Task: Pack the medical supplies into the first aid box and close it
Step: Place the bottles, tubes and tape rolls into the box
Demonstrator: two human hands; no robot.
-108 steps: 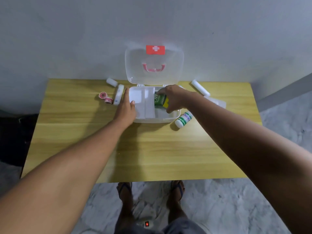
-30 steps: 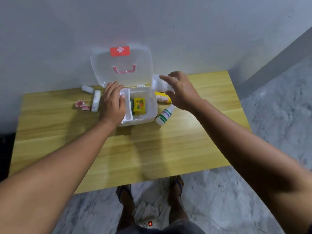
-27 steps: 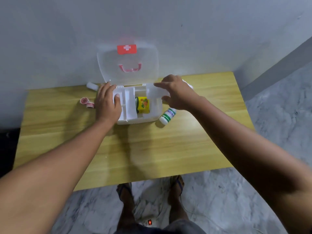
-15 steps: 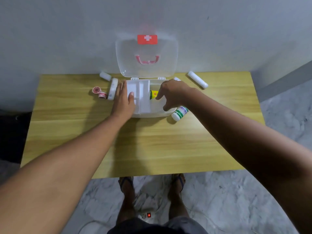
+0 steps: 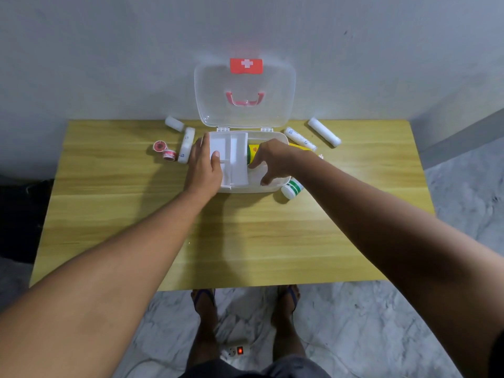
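The box [image 5: 275, 186] sits open at table centre. Right hand [image 5: 275, 159], fingers spread, reaches inside. Left hand [image 5: 203, 170] lies flat on the tray [image 5: 234, 159]. Bottle [image 5: 292, 188] lies just right of the box, nearest the right hand.

Setting: plain domestic room, likely a home. Evidence: small wood-grain table [image 5: 245, 241] pushed against a bare grey painted wall [image 5: 109, 50]; marble-pattern tiled floor [image 5: 381, 336]; white power strip [image 5: 234, 351] with lit red switch lying on the floor by the person's sandalled feet [image 5: 203, 301]; household first aid box [image 5: 253, 186] open on the table, loose bandage rolls [image 5: 324, 131] beside it.
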